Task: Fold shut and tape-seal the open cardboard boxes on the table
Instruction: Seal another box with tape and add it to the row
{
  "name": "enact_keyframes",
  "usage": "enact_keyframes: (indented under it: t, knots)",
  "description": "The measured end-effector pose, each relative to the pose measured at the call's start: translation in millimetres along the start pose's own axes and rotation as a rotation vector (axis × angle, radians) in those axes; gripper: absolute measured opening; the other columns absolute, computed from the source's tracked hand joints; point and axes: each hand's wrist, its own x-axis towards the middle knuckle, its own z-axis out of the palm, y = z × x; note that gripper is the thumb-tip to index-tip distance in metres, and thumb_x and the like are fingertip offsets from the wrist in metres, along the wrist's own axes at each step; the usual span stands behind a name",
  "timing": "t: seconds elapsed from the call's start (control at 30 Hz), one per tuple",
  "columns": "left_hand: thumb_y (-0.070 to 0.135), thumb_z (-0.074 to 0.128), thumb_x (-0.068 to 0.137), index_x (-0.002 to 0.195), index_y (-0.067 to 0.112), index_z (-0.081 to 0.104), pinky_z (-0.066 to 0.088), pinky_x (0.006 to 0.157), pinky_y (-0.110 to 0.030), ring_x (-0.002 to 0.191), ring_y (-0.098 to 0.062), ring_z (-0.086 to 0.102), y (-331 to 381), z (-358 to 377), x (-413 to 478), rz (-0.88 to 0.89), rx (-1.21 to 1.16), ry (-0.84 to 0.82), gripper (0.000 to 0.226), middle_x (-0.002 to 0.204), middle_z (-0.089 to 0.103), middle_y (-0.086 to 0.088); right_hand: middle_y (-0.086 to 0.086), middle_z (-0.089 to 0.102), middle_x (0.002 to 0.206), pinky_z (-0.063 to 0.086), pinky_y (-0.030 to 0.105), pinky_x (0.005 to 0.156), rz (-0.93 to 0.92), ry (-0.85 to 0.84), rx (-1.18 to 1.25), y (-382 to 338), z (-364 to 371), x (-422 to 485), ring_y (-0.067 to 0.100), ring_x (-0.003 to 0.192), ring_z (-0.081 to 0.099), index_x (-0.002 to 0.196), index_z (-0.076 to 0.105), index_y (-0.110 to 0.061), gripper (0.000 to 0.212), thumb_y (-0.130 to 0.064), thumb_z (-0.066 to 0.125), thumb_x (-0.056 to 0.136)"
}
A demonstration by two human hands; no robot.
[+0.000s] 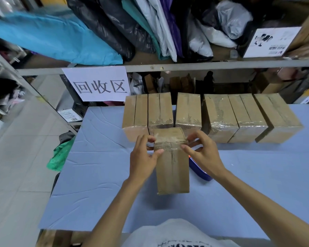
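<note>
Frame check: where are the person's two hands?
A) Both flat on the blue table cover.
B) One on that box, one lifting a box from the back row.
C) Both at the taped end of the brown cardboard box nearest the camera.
C: the left hand and the right hand each pinch a corner at the taped far end of the brown cardboard box, in front of the row of taped boxes.
</note>
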Motion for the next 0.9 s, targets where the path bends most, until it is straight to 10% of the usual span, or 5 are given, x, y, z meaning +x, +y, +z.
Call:
enact_keyframes:
  t: [0.5,0.9]
  knots:
    - [0.051,0.06,0.085,0.087,0.024,0.062,0.053,0.078,-0.025,0.086,-0.002,0.06,4.8,-13.1,10.2,0.202,0.138,-0.104,0.027,0.089,0.066,0.017,-0.011,0.062,0.081,0.056,0.03,0.065,-0.214,-0.13,-0.175,-4.5,-11.2,4.0,0.008,0.077,0.061,0.081,0.07,-0.019,0.026,-0.044,0.072,0.081]
    - [0.008,0.07,0.085,0.068,0.018,0.058,0.049,0.075,-0.021,0.083,-0.003,0.06,15.7,-5.6,8.6,-0.039,-0.106,-0.104,0.023,0.09,0.066,0.004,-0.011,0.069,0.065,0.055,0.043,0.066,0.089,-0.047,-0.065,-10.0,-9.5,6.3,0.008,0.068,0.065,0.068,0.07,-0.022,0.014,-0.029,0.08,0.076]
